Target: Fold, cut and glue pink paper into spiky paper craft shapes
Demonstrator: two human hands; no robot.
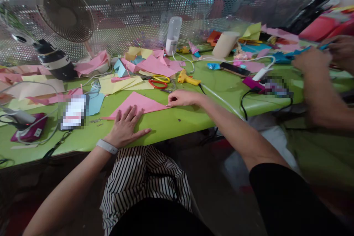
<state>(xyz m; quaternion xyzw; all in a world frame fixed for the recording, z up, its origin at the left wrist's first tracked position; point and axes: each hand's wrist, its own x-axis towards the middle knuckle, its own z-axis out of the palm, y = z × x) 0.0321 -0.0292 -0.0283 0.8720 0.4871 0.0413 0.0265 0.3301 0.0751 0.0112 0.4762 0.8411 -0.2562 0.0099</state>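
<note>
A sheet of pink paper [135,100], folded into a triangle, lies on the green tabletop [166,127] in front of me. My left hand [125,126] rests flat with its fingers spread, the fingertips pressing on the paper's near left edge. At the triangle's right corner, my right hand [184,98] has its fingers pinched together on the paper's tip. Just beyond that hand are scissors [158,81] with red and yellow handles and a yellow glue gun [188,79].
Loose coloured paper [155,64] is heaped along the back. A phone [73,112] and a purple power strip [30,127] lie to the left. Behind stand a fan [66,14] and a dark bottle [54,61]. At the right, another person's hands [312,59] hold blue material.
</note>
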